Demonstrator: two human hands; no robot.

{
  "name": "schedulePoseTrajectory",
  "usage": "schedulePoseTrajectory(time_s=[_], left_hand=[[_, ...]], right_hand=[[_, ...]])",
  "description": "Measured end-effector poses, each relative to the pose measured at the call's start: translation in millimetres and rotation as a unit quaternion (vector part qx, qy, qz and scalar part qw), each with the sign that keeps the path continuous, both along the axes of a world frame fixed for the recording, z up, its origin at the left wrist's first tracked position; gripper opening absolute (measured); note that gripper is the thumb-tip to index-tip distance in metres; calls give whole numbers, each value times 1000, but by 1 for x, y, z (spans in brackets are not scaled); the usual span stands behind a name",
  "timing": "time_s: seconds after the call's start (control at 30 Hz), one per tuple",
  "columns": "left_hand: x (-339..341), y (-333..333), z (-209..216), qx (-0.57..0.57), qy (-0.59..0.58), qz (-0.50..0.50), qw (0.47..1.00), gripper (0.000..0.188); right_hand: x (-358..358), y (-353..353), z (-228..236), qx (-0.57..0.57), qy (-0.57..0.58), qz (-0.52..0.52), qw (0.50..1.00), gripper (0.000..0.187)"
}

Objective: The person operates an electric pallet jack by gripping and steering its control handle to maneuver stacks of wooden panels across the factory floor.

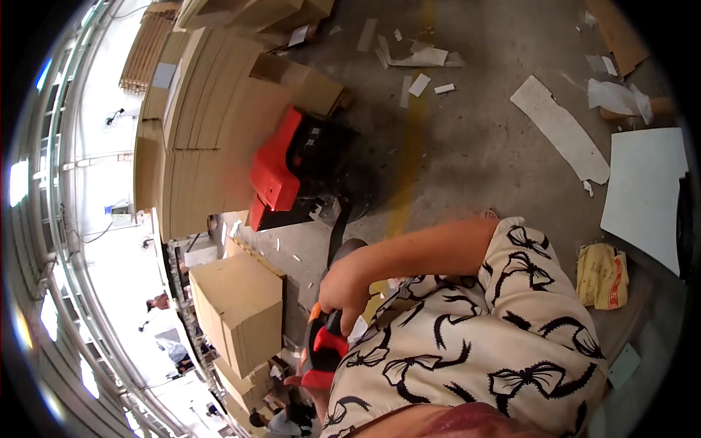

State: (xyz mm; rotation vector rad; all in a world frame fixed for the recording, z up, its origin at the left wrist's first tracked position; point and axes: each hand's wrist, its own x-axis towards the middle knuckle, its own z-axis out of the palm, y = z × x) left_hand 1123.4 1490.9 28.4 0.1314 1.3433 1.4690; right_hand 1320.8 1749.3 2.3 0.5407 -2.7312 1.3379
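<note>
A red and black powered pallet truck (276, 171) stands at upper centre, against tall stacked cardboard. Its dark tiller arm reaches toward my body and ends in a black, orange and red control handle (326, 342). My right hand (345, 288) is closed over the upper side of that handle, its bare forearm stretched across from a short patterned sleeve. At the handle's lower end, next to a red part, my left hand (315, 396) shows only in part and appears to grip it. My shirt hides most of the left arm and some of the handle.
Tall cardboard stacks (212, 124) rise beyond the truck, and a large carton (241, 310) stands left of the handle. Scraps (431, 57), a long torn strip (558, 128), a white sheet (642, 193) and a yellow sack (602, 276) lie on the floor. Other people are at far left and bottom.
</note>
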Motion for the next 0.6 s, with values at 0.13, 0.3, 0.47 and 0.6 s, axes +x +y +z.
schedulePoseTrajectory(time_s=[0.13,0.3,0.47,0.6], left_hand=[[40,18,-9,-47,40,17,998,53],[70,29,-1,-79,76,40,993,58],[89,37,-6,-96,82,67,990,62],[103,38,-11,-90,78,100,988,66]], right_hand=[[43,23,-10,-22,-61,-3,998,51],[33,5,-27,-2,39,1,999,51],[64,27,-24,27,86,-3,996,44],[85,57,-14,25,90,31,995,41]])
